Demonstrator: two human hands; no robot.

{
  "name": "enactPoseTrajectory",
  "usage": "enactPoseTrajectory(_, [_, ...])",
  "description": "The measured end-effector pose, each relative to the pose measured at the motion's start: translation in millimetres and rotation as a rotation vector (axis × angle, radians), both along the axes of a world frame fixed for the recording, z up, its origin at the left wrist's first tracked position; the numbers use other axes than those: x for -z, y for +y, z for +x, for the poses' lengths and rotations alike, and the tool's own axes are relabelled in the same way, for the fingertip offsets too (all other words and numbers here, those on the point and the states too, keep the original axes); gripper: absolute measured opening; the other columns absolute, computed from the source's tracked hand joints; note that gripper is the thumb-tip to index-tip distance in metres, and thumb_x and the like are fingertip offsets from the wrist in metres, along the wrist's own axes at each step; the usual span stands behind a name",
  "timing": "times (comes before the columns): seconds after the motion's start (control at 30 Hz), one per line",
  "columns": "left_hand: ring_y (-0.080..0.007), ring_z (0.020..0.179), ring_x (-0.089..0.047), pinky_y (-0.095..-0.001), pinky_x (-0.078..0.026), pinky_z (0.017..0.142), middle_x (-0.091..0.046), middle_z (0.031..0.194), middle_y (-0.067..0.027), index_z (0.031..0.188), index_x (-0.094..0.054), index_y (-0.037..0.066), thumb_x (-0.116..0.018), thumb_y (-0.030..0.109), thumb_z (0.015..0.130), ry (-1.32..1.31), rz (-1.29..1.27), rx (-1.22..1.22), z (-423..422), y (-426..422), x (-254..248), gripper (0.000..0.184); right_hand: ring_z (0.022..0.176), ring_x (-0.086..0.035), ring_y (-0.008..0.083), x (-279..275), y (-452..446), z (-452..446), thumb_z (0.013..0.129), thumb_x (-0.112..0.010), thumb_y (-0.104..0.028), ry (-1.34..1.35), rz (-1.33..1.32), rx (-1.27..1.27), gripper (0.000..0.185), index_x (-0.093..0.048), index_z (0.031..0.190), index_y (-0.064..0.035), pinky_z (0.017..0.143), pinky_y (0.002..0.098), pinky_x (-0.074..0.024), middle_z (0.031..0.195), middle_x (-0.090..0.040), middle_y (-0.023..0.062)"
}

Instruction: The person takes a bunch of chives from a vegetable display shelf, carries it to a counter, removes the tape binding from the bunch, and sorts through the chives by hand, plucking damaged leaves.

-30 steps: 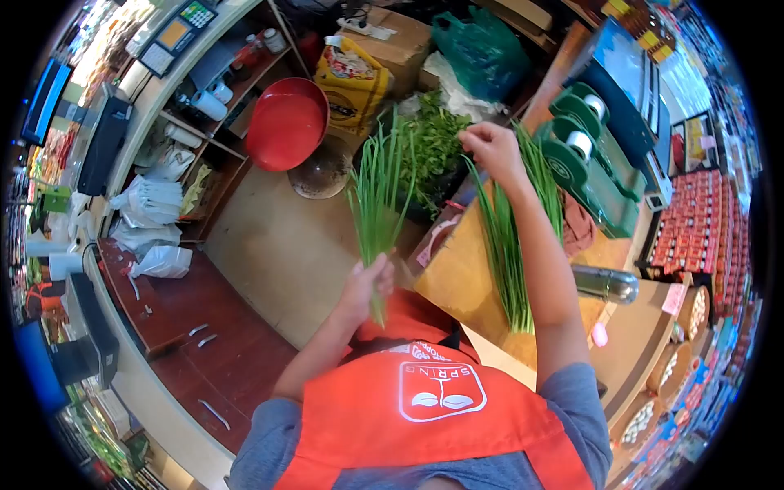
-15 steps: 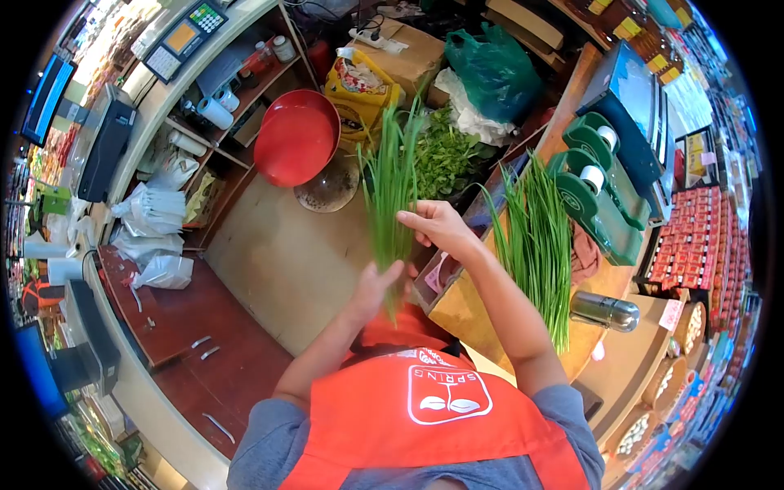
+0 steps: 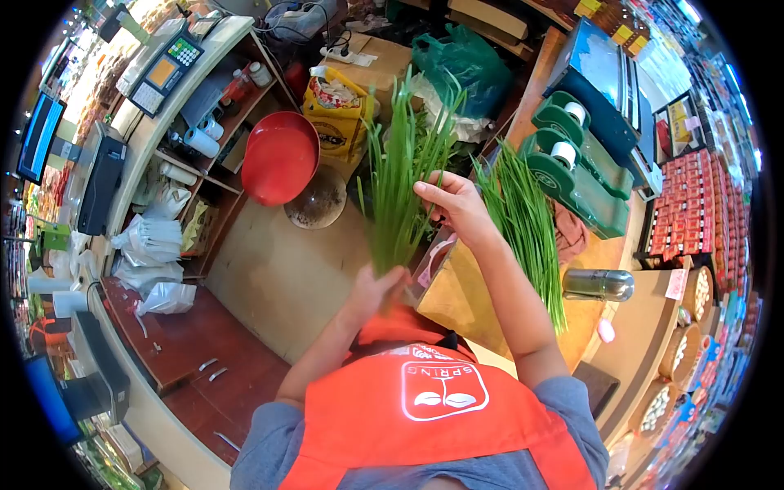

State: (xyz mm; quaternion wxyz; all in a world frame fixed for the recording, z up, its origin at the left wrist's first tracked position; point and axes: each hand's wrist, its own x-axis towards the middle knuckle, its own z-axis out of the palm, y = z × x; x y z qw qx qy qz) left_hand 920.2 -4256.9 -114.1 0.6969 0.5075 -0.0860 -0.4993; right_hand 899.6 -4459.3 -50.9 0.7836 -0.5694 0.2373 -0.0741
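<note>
Wooden tbl point(image 3: 457, 298) on R has a bunch of long green leaves point(image 3: 527, 237) lying across it, green tape dispensers point(image 3: 547, 173) near the leaves, a brownish cloth point(image 3: 570, 233) just beside both, & a dark shiny cylinder point(image 3: 599, 285), can't tell if upright. Tan floor point(image 3: 269, 278) carries a metal bowl point(image 3: 316, 198), partly hidden by a red basin point(image 3: 280, 159). Counter point(image 3: 155, 425) on L has a keypad device point(image 3: 166, 68) & blk printer point(image 3: 100, 184) on top
</note>
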Motion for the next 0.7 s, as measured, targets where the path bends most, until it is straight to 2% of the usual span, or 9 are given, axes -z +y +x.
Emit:
enactPoseTrajectory(0.1, [-0.0067, 0.060, -0.048, -0.0197, -0.037, 0.051, -0.059, 0.077, -0.0021, 0.100, -0.054, 0.005, -0.055, 0.014, 0.088, -0.023, -0.021, 0.037, -3, 2, 3, 0.015, 0.055, -0.046, 0.0028, 1, -8, -11, 0.079, -0.066, -0.021, -0.025, 0.047, -0.027, 0.013, -0.064, 0.083, -0.0089, 0.051, 0.0176, -0.0353, 0.069, -0.057, -0.0057])
enactPoseTrajectory(0.27, [-0.0049, 0.058, -0.046, -0.0181, -0.035, 0.050, -0.059, 0.077, -0.0011, 0.102, -0.055, 0.006, -0.056, 0.014, 0.088, -0.011, -0.049, 0.030, -10, -1, -4, 0.016, 0.057, -0.047, 0.0028, -4, -11, -25, 0.079, -0.062, -0.017, -0.045, 0.086, -0.010, 0.010, -0.064, 0.084, -0.0085, 0.051, 0.0180, -0.0361, 0.070, -0.058, -0.0048])
enactPoseTrajectory(0.3, [-0.0054, 0.054, -0.045, -0.0188, -0.034, 0.048, -0.056, 0.070, -0.0005, 0.095, -0.056, 0.006, -0.056, 0.016, 0.088, -0.036, -0.028, 0.017, -12, -3, -5, 0.012, 0.057, -0.048, 0.0029, -5, -11, -27, 0.079, -0.062, -0.017, -0.042, 0.084, -0.004, 0.010, -0.064, 0.084, -0.0084, 0.051, 0.0180, -0.0362, 0.071, -0.059, -0.0045])
enactPoseTrajectory(0.37, [-0.0065, 0.046, -0.042, -0.0202, -0.032, 0.043, -0.050, 0.057, 0.0007, 0.082, -0.057, 0.005, -0.056, 0.020, 0.088, -0.086, 0.012, -0.009, -17, -7, -7, 0.016, 0.058, -0.049, 0.0033, -3, -14, -31, 0.080, -0.061, -0.016, -0.069, 0.104, -0.001, 0.011, -0.064, 0.085, -0.0078, 0.051, 0.0182, -0.0372, 0.072, -0.059, -0.0037])
enactPoseTrajectory(0.5, [-0.0062, 0.046, -0.041, -0.0200, -0.032, 0.042, -0.050, 0.058, 0.0006, 0.082, -0.057, 0.005, -0.056, 0.020, 0.089, -0.099, 0.005, 0.006, -22, -9, -6, 0.016, 0.051, -0.050, 0.0049, -6, -15, -36, 0.080, -0.060, -0.011, -0.122, 0.126, 0.027, 0.005, -0.059, 0.084, -0.0081, 0.044, 0.0187, -0.0367, 0.069, -0.057, -0.0024])
enactPoseTrajectory(0.6, [-0.0058, 0.047, -0.041, -0.0197, -0.032, 0.042, -0.051, 0.060, 0.0005, 0.083, -0.057, 0.004, -0.055, 0.019, 0.089, -0.098, 0.003, 0.020, -23, -11, -9, 0.016, 0.060, -0.052, 0.0046, -3, -19, -42, 0.079, -0.063, -0.016, -0.133, 0.141, 0.039, 0.011, -0.061, 0.085, -0.0067, 0.050, 0.0188, -0.0394, 0.073, -0.059, -0.0017])
enactPoseTrajectory(0.7, [-0.0056, 0.048, -0.042, -0.0193, -0.033, 0.043, -0.052, 0.063, 0.0004, 0.083, -0.057, 0.004, -0.055, 0.018, 0.089, -0.087, -0.001, 0.022, -26, -14, -12, 0.015, 0.060, -0.052, 0.0047, -11, -18, -46, 0.078, -0.065, -0.015, -0.106, 0.138, 0.074, 0.012, -0.060, 0.086, -0.0069, 0.050, 0.0184, -0.0391, 0.073, -0.059, -0.0017])
